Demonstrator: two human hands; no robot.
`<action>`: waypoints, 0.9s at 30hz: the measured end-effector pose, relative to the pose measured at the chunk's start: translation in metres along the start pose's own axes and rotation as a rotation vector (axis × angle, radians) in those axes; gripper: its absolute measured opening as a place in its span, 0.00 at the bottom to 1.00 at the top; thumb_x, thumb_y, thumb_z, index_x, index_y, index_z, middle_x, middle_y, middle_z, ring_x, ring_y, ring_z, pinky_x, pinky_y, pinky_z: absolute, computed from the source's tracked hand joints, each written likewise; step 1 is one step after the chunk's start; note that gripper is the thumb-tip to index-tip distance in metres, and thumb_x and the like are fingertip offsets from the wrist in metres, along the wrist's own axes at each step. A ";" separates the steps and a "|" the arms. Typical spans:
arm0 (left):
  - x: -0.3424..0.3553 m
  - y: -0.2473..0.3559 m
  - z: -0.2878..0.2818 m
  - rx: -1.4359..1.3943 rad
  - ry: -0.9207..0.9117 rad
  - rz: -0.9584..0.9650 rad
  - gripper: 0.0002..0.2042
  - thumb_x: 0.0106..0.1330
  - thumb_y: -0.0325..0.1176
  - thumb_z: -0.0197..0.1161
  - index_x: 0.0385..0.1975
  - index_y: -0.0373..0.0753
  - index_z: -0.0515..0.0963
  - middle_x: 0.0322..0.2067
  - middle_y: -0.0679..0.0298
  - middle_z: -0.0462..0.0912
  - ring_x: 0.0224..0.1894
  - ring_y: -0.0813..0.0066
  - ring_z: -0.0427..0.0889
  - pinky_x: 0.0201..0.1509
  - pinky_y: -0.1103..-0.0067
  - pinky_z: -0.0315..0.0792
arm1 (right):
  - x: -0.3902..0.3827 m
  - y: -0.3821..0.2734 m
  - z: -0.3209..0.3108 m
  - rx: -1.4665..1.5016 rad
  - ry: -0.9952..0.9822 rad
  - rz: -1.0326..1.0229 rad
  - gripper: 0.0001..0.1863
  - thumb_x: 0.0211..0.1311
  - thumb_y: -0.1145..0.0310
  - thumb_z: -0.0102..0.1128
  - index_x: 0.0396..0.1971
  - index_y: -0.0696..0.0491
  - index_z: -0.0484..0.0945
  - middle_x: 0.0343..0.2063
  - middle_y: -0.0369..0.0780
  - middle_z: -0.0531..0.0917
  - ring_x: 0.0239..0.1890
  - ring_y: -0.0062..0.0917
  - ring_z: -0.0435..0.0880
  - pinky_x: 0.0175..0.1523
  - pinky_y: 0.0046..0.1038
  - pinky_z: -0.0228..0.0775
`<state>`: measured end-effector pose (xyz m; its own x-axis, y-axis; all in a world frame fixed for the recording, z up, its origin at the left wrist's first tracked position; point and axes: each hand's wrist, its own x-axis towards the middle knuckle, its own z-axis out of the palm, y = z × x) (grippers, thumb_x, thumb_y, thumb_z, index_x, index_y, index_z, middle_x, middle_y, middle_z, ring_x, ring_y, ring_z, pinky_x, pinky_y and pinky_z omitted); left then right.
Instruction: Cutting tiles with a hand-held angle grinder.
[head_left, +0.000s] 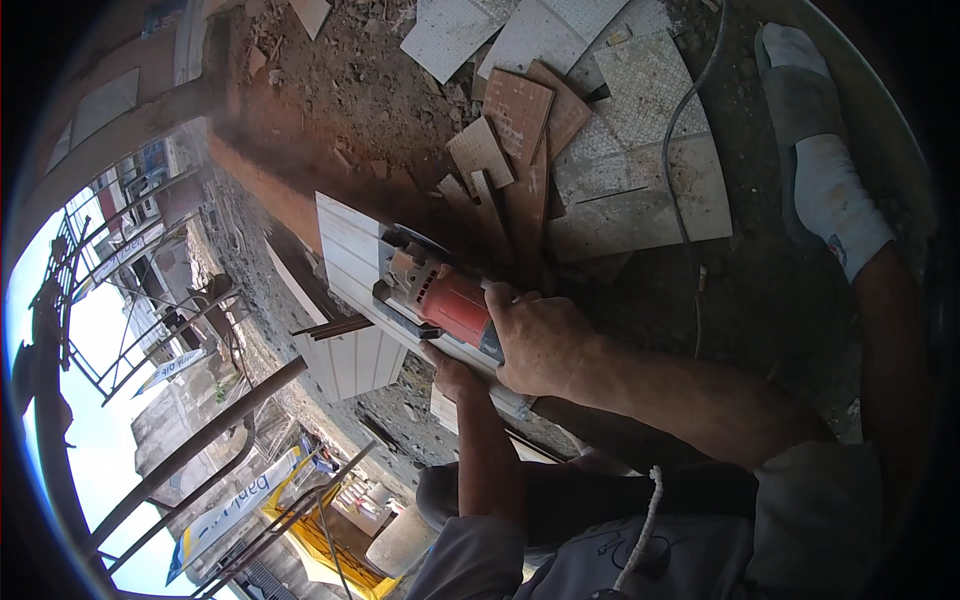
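While right hand (540, 345) hides rear of red power tool (456, 305), grip round it; left hand (457, 378): grip unclear.

Dusty dirt ground (345, 85), metal pipes (198, 457) crossing bright sky (110, 425)

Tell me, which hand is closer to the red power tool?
Right. The right hand grips the back end of the red power tool. The left hand is beside it, at the edge of the pale panel; I can't tell if its fingers touch the tool.
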<state>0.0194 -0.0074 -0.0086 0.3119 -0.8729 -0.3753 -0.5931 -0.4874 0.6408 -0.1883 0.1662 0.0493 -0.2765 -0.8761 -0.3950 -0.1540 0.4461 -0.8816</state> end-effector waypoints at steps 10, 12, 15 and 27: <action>-0.018 0.009 0.007 -0.079 0.022 -0.020 0.44 0.62 0.70 0.51 0.46 0.21 0.75 0.44 0.50 0.82 0.44 0.58 0.82 0.49 0.66 0.78 | -0.005 0.002 -0.002 -0.011 -0.001 -0.005 0.45 0.43 0.61 0.70 0.57 0.69 0.57 0.38 0.56 0.81 0.40 0.42 0.85 0.45 0.35 0.80; -0.015 0.008 0.004 -0.073 0.004 0.002 0.45 0.61 0.70 0.51 0.45 0.21 0.76 0.44 0.49 0.82 0.44 0.58 0.83 0.48 0.66 0.78 | -0.005 0.001 -0.001 -0.015 0.008 -0.008 0.45 0.43 0.61 0.70 0.57 0.69 0.57 0.38 0.56 0.81 0.41 0.42 0.85 0.45 0.35 0.80; -0.013 0.005 0.004 -0.088 -0.035 0.039 0.45 0.61 0.71 0.50 0.45 0.21 0.76 0.43 0.49 0.82 0.43 0.58 0.83 0.48 0.66 0.78 | -0.007 0.001 0.000 -0.030 0.020 -0.011 0.45 0.43 0.61 0.70 0.57 0.69 0.57 0.38 0.56 0.81 0.41 0.42 0.85 0.45 0.35 0.80; -0.003 -0.001 -0.001 0.085 -0.012 0.087 0.50 0.59 0.77 0.42 0.45 0.22 0.77 0.43 0.47 0.82 0.44 0.56 0.82 0.48 0.65 0.77 | -0.010 0.006 0.005 -0.038 0.035 -0.027 0.44 0.45 0.61 0.70 0.57 0.69 0.57 0.38 0.56 0.80 0.41 0.43 0.85 0.46 0.35 0.80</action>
<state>0.0199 -0.0042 -0.0069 0.2479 -0.9112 -0.3290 -0.6785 -0.4057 0.6125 -0.1817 0.1766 0.0466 -0.3051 -0.8811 -0.3613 -0.1973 0.4296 -0.8812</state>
